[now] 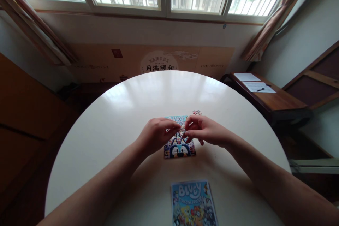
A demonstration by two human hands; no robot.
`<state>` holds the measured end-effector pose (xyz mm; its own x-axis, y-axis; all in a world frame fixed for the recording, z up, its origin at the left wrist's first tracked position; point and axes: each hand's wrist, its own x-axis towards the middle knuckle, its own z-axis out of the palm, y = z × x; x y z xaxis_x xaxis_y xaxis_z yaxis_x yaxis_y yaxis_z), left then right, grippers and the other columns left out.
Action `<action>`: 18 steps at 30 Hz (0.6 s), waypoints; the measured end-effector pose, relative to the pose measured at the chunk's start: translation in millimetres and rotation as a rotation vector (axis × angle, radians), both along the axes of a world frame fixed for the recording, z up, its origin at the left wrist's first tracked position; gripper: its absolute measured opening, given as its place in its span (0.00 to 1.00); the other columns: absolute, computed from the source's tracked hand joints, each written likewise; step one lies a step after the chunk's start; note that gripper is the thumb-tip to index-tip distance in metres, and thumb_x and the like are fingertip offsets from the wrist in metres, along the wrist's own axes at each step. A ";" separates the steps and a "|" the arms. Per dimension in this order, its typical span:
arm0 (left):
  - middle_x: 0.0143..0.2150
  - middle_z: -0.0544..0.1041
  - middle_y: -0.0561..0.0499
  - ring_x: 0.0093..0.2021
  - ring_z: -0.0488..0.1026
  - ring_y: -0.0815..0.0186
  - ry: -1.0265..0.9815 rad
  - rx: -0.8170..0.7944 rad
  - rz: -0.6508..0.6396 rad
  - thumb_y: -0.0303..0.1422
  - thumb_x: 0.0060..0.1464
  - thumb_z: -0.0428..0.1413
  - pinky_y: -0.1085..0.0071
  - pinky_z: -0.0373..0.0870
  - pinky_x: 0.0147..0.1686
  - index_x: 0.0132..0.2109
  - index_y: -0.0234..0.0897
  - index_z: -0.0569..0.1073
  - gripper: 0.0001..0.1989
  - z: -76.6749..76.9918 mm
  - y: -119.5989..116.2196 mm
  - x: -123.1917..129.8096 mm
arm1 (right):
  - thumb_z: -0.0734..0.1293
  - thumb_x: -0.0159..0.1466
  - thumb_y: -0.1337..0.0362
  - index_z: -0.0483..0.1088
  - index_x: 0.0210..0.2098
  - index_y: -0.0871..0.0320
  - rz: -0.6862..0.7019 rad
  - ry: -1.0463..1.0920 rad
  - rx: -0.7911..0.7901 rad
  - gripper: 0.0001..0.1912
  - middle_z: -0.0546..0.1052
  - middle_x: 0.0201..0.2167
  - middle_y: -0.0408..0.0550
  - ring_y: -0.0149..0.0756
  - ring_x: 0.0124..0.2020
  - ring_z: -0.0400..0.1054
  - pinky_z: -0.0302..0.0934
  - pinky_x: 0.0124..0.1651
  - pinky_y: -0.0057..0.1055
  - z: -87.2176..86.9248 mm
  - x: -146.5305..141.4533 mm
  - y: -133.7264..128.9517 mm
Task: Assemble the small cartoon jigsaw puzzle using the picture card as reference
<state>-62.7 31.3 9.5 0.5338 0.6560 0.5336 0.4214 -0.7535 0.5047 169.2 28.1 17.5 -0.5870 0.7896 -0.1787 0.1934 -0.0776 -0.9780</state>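
Note:
A colourful jigsaw puzzle [180,150] lies on the white round table [119,113], with a blue dog face at its near end. Over its left part is my left hand [159,132], fingers pressed together, their tips at the puzzle's middle. My right hand [203,129] is over the right part, thumb and fingers curled toward each other near the left fingertips. Anything between the fingers of either hand is too small to make out. Several loose pieces [197,112] lie just beyond my right hand. Nearer to me is a picture card [194,203] reading "BLUEY".
A wooden side table [280,100] at the right holds papers [258,87] and a pen. Beyond the round table are a printed board [92,56] against the wall and barred windows with curtains [272,31].

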 end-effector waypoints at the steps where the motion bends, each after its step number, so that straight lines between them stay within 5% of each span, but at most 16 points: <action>1: 0.34 0.84 0.50 0.31 0.79 0.67 -0.009 -0.012 0.004 0.31 0.61 0.59 0.72 0.75 0.30 0.39 0.37 0.82 0.07 1.2 -0.5 0.4 | 0.72 0.62 0.60 0.68 0.39 0.56 -0.003 0.008 0.005 0.11 0.81 0.33 0.49 0.37 0.36 0.78 0.60 0.20 0.21 -0.8 -0.7 -0.3; 7: 0.31 0.83 0.51 0.28 0.77 0.70 -0.051 -0.073 -0.018 0.29 0.59 0.59 0.75 0.73 0.28 0.37 0.37 0.82 0.06 4.1 -1.1 0.2 | 0.72 0.63 0.58 0.70 0.40 0.57 0.007 -0.012 0.096 0.12 0.80 0.31 0.47 0.34 0.31 0.77 0.62 0.22 0.22 3.0 1.8 -1.3; 13: 0.32 0.84 0.51 0.29 0.78 0.70 -0.108 -0.184 0.001 0.28 0.58 0.60 0.75 0.74 0.29 0.37 0.37 0.82 0.05 0.7 2.0 -1.6 | 0.71 0.64 0.63 0.77 0.39 0.56 -0.091 -0.080 0.468 0.05 0.81 0.38 0.49 0.35 0.39 0.76 0.69 0.32 0.28 7.6 6.4 -0.8; 18: 0.32 0.83 0.51 0.29 0.78 0.70 -0.140 -0.253 -0.062 0.28 0.58 0.61 0.76 0.74 0.30 0.38 0.37 0.82 0.05 1.6 1.6 -0.4 | 0.71 0.64 0.66 0.79 0.39 0.55 0.009 0.006 0.636 0.05 0.83 0.39 0.49 0.36 0.40 0.77 0.70 0.34 0.29 5.6 1.9 -3.5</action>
<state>-63.1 33.0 11.1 0.5098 0.7459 0.4287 0.2909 -0.6184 0.7300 171.2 24.6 23.1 -0.5936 0.7352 0.3272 0.1857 0.5207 -0.8333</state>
